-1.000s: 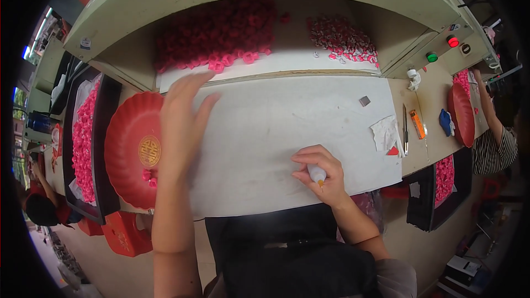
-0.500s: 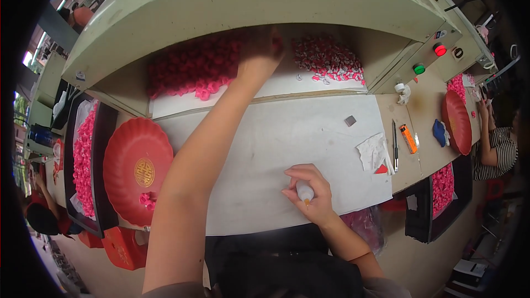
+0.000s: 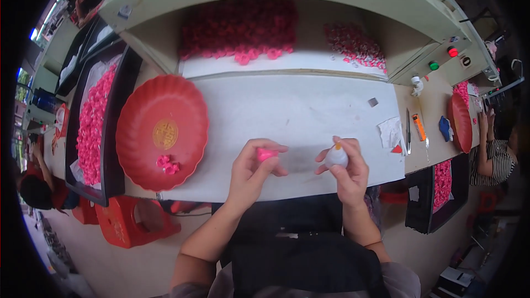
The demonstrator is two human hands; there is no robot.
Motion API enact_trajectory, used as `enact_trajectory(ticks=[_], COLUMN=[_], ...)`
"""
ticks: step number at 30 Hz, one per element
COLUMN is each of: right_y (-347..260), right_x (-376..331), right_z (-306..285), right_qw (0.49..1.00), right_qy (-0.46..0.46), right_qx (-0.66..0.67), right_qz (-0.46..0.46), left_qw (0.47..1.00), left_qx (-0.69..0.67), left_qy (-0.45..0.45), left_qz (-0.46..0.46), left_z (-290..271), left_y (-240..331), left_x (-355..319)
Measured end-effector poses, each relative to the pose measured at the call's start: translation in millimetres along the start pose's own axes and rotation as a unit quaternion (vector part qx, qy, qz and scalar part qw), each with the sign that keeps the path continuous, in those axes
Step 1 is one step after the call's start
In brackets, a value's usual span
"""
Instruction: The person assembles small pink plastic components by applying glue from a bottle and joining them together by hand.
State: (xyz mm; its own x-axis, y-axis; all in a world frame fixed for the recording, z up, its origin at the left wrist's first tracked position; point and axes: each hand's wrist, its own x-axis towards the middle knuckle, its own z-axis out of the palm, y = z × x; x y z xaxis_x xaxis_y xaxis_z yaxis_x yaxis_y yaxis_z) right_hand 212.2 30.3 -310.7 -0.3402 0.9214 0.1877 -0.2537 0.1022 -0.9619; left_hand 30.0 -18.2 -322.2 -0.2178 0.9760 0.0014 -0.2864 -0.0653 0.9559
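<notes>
Left hand point(image 3: 251, 172) pinches a small pink plastic piece point(image 3: 265, 154) at its fingertips; right hand point(image 3: 343, 166) is closed around a small white squeeze bottle point(image 3: 335, 157), nozzle up; gluing step, bottle tip must meet piece

The left hand point(image 3: 251, 171) pinches a small pink piece point(image 3: 265, 154) in its grip over the white bench point(image 3: 298, 110); at three o'clock from it the right hand point(image 3: 345, 165) holds a small white bottle point(image 3: 336, 157), orange tip up. A red dish point(image 3: 160, 132) with two pink pieces lies at nine o'clock.
</notes>
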Motion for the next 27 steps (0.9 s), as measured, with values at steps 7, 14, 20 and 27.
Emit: enact_trajectory(ticks=[7,14,20,27], right_y=[2.0,-2.7,-7.3,-3.0], right_x=[-2.6,0.3,-4.1,-7.3], right_z=[1.7,5.0,13.6,12.3], right_qw=[0.978,0.957,0.978,0.959], right_qy=[0.108,0.116,0.085,0.071], right_qx=[0.163,0.256,0.027,-0.071], right_qz=[-0.069,-0.078,-0.189,-0.264], left_qw=[0.991,0.983,0.993,0.995], left_qx=[-0.086,-0.132,-0.081,-0.051], left_qy=[-0.054,-0.078,-0.060,-0.058], left_qz=[-0.087,-0.104,-0.064,-0.062], left_z=[0.8,-5.2,-2.7,0.0], left_y=[1.9,1.7,-1.2,1.6], left_x=[-0.6,-8.7,-13.1,-13.8])
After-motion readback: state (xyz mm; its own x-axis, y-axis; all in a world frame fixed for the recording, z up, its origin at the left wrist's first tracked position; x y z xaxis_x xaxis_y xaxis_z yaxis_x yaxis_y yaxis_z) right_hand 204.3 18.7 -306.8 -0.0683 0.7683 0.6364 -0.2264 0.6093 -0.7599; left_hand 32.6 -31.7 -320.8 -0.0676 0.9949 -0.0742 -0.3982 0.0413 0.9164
